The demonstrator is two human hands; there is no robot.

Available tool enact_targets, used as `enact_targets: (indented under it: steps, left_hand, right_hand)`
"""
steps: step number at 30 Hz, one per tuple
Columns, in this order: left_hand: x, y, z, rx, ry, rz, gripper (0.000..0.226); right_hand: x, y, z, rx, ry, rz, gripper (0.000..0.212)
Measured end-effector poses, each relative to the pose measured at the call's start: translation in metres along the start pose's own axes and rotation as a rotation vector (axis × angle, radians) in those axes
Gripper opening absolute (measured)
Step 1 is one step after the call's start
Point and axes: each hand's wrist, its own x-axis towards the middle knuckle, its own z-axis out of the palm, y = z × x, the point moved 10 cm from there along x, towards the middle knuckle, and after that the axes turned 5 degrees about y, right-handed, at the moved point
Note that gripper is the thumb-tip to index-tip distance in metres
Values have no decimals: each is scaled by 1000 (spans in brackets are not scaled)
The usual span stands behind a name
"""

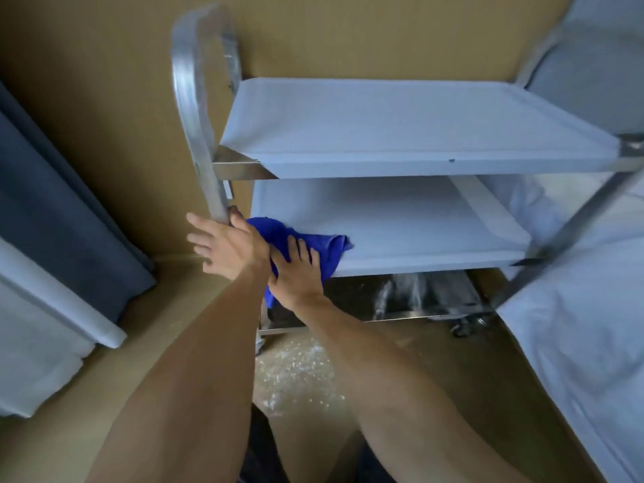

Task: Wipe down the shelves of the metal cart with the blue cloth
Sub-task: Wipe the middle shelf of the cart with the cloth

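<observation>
Metal cart [400, 134] against a tan wall, three shelves: top shelf [418, 123], middle shelf [400, 221], dark bottom shelf [400, 294] near the floor. Blue cloth [313, 244] bunched at the front left corner of the middle shelf, part of it hanging over the front edge.

Right hand [296, 273] flat on the cloth, fingers straight and spread, pressing it onto the shelf. Left hand [223, 245] at the cart's left upright [200, 134], thumb hooked round the post, other fingers stretched out loosely to the left of it; touching the right hand at the wrist side. Both forearms bare.

Pale speckled debris on the floor [299, 371] in front of the cart. White bedding [575, 325] to the right, touching or just beside the cart's right frame. Dark curtain [62, 210] and white fabric to the left, apart from the cart.
</observation>
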Motion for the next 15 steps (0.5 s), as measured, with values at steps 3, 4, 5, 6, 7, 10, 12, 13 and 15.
enact_targets:
  steps: [3,4,5,6,7,10,12,13,15]
  left_hand:
    - [1,1,-1,37,-17,3,72]
    - [-1,1,-2,61,-22,-12,72]
    - [-3,1,-3,77,-35,-51,72]
    - [-6,1,-4,84,-47,-107,73]
    - [-12,-1,-7,89,-48,-162,74]
    - [-51,8,-25,134,-13,-80,51]
    - [-97,25,-12,137,-124,201,32]
    - [-122,34,1,137,-209,352,31]
    - [-158,46,29,134,-336,532,36]
  right_hand:
    - [-18,44,-12,-4,4,55,61]
    - [-21,64,-17,1,6,97,61]
    - [-23,87,-23,14,18,155,60]
    - [-24,113,-30,29,39,221,59]
    - [-28,140,-37,36,60,288,59]
    - [-40,200,-45,56,58,449,61]
    - [-38,202,-42,57,-23,422,62]
    - [-35,198,-41,57,-57,387,62]
    - [-29,192,-40,58,-82,329,63]
